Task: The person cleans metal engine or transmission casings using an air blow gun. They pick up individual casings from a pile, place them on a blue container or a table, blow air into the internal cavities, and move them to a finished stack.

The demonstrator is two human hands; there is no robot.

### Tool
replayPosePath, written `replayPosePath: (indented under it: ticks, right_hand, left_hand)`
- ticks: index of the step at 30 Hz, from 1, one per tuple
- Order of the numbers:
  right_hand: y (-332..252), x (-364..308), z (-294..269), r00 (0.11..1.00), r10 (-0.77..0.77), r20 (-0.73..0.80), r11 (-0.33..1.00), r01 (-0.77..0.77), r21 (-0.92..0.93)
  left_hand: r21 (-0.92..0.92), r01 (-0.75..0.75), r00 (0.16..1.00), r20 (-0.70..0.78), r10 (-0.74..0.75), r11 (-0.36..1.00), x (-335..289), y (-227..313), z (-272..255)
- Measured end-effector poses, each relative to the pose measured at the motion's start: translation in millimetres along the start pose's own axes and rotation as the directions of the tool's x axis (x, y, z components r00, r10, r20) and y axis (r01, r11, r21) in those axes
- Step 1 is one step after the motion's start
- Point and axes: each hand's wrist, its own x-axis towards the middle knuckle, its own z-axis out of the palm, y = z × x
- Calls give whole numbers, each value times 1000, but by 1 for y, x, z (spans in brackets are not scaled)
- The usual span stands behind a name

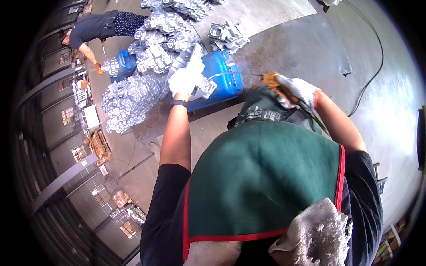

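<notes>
A silvery metal casting (203, 86) rests tilted on the side of a blue plastic jerrycan (230, 73) in front of me. My left hand (183, 80), in a white glove washed out by the light, is closed on it. My right hand (293, 91) wears a white glove with an orange palm and is wrapped round a handheld tool. From that grip a long thin shaft (252, 74) points left across the jerrycan to the casting. A hose trails back from my right hand beside my forearm. The exact kind of tool is hidden by the glove.
Stacked castings (133, 99) stand to the left, with more at the far side and a small group (227, 35) beyond the jerrycan. A co-worker (95, 31) bends over a second blue jerrycan (126, 64) at far left. A dark cable (380, 57) curves across the floor at right.
</notes>
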Motion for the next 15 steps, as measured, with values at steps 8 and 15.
replayPosePath:
  ticks: [8, 15]
  right_hand:
    - [-10, -61, 11, 950, -111, -290, 991, 128, 40]
    - [-5, -46, 21, 938, -146, -316, 988, 120, -98]
  left_hand:
    - [108, -455, 884, -65, 463, 884, -46, 65, 3]
    - [110, -671, 738, 5, 675, 733, -69, 88, 21]
